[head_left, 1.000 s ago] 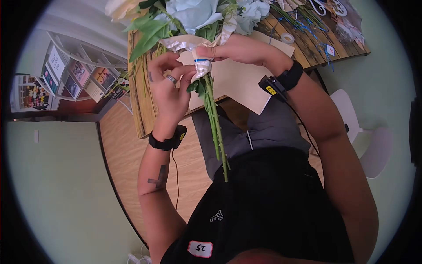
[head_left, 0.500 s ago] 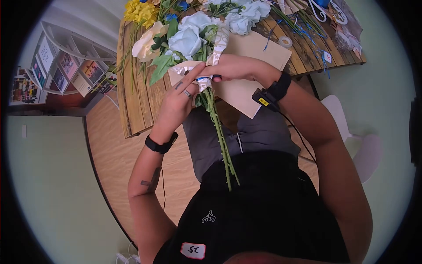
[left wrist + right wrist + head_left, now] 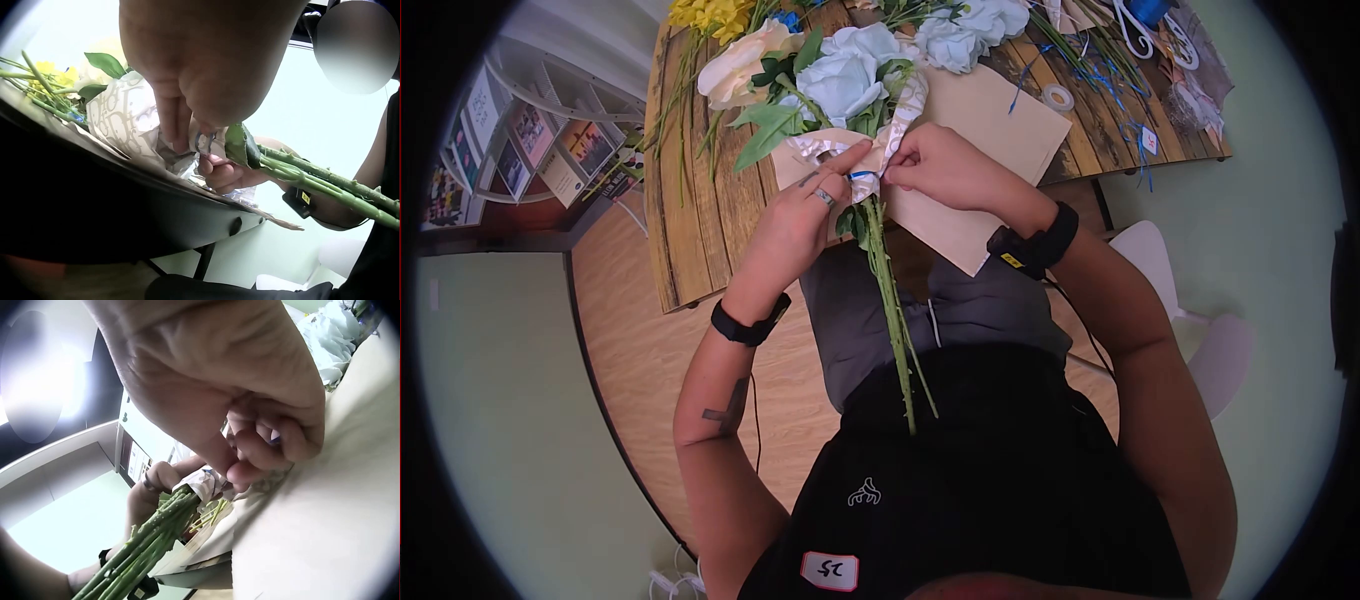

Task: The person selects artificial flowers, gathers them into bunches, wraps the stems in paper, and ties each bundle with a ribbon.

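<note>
A bouquet of pale blue and cream artificial roses [image 3: 840, 88] lies at the table's near edge, its neck bound in patterned cream wrapping paper [image 3: 903, 108]. Blue ribbon [image 3: 862, 175] circles that neck. My left hand [image 3: 805, 215] holds the neck from the left, index finger laid across the paper. On the other side my right hand [image 3: 950, 172] has its fingers curled and pinches the ribbon beside the binding; a bit of blue shows among its fingers in the right wrist view. Green stems [image 3: 887, 300] extend below the hands toward the person's torso.
Under the bouquet, a sheet of cream paper [image 3: 990, 125] overhangs the wooden table [image 3: 685, 230]. A tape roll [image 3: 1057, 97] and blue ribbon strands [image 3: 1112, 100] lie right; yellow flowers [image 3: 710, 18] lie back left. A white chair [image 3: 1145, 265] stands to the right.
My left hand has gone from raised fingers at the binding to holding the neck. My right hand has moved off the neck to its right side, fingers now curled.
</note>
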A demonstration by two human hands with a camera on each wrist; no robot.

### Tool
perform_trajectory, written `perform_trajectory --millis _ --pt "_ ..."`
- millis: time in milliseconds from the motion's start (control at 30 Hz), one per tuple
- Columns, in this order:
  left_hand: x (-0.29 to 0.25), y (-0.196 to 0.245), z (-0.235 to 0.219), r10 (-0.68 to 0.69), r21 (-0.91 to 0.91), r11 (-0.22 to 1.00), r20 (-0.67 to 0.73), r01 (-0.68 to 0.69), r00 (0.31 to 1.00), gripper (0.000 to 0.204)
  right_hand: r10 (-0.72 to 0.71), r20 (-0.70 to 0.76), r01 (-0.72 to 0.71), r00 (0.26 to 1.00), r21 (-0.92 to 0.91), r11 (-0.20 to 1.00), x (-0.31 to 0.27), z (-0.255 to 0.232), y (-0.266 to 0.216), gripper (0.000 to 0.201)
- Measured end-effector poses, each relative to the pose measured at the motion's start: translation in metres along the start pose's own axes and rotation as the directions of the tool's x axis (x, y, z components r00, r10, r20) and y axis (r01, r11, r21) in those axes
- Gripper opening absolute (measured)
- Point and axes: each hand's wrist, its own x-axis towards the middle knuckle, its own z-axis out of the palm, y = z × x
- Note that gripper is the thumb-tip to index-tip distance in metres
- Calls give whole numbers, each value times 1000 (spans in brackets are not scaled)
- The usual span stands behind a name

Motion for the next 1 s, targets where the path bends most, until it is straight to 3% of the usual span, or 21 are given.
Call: perform_trajectory --millis 167,233,333,567,767,867,933,1000 --pt "1 -5 -4 -26 -52 998 39 28 999 8 -18 -82 22 996 48 999 -5 5 -1 16" --pt "2 -2 -7 -76 -116 990 40 80 996 6 -82 -141 83 987 0 997 -10 7 -3 17" --pt "3 -4 -9 -51 -169 984 29 55 998 7 -145 -200 139 969 -43 989 -21 10 -8 16" --pt "3 -6 -12 -79 -275 957 41 88 996 13 -164 -273 134 948 -125 983 -34 10 -10 14" --pt "4 -12 -14 -193 -362 907 100 216 976 14 -202 -315 165 927 -140 976 -35 13 -11 15" --pt "4 -13 -7 -243 -475 852 14 221 970 15 -188 -305 145 934 -156 977 -37 13 -20 14" --pt "6 -7 -7 -272 -480 847 -20 230 962 10 -215 -285 210 934 -48 977 -37 14 -23 14" --pt "7 -4 -8 -281 -445 863 -34 237 959 8 -297 -309 286 903 -83 955 -31 19 -22 13"
